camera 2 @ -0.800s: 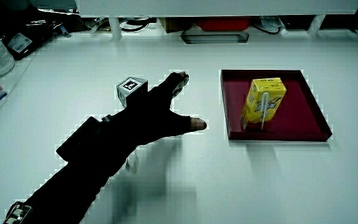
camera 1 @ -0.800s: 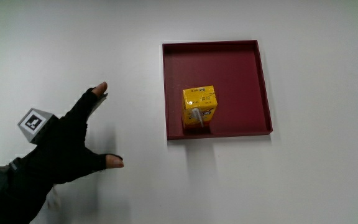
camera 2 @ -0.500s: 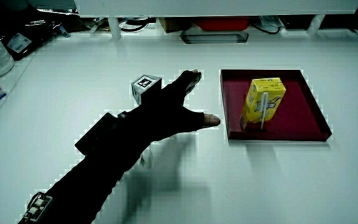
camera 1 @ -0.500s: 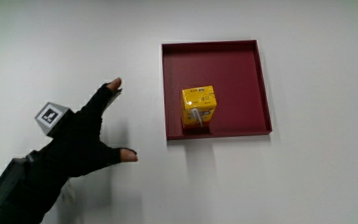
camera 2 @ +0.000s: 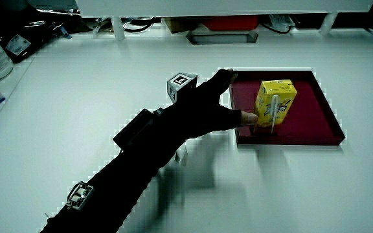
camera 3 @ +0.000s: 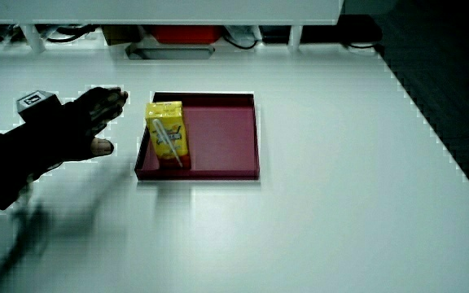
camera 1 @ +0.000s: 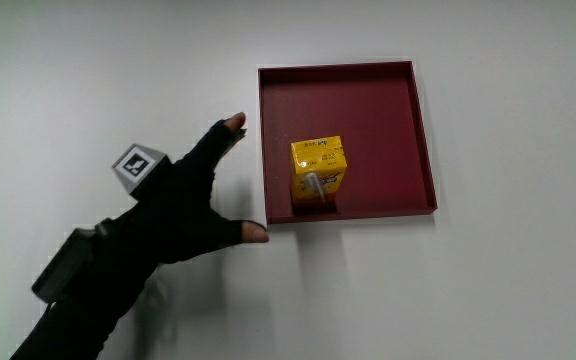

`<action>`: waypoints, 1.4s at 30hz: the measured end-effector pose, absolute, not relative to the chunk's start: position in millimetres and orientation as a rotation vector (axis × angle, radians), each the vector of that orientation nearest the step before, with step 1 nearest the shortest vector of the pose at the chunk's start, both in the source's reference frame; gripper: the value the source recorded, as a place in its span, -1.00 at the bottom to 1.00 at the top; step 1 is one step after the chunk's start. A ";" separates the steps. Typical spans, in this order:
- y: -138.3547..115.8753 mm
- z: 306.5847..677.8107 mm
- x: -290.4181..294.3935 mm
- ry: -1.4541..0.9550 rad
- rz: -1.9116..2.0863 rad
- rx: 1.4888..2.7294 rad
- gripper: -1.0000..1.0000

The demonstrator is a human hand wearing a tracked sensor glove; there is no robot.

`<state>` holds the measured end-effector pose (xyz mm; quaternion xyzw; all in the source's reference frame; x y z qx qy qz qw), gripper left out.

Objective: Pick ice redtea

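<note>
The white table [camera 1: 508, 290] fills every view. Close to the middle of the main view lies a shallow dark red tray [camera 1: 368, 100], square and low-walled. The hand [camera 1: 183, 205] hovers over the bare table just beside that tray, forearm trailing back toward the person. Its fingers [camera 1: 233, 123] are spread wide and hold nothing, with the thumb tip about level with the tray's nearer corner.

The ice redtea carton [camera 1: 319, 172] stands upright inside the tray, close to the wall nearest the person and nearer the hand than the tray's middle. Both side views show it as a yellow box [camera 2: 275, 103] taller than the tray wall [camera 3: 166, 134].

The patterned cube [camera 1: 139, 164] sits on the back of the glove. A straw [camera 1: 314, 184] appears stuck to the carton's face toward the person.

From here, I'd guess the carton is light and fairly stiff, though a hard squeeze would dent it. Its coated sides look slick. Pinching the two side faces above the wall, clear of the straw, seems the safest hold.
</note>
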<state>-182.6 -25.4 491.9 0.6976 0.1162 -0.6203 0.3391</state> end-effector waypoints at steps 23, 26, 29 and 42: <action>-38.4 515.5 -120.0 0.342 -1.733 1.684 0.00; -39.1 517.5 -117.5 0.338 -1.737 1.687 0.00; -39.5 519.4 -116.5 0.332 -1.744 1.690 0.00; -40.3 522.2 -124.1 0.295 -1.840 1.750 0.28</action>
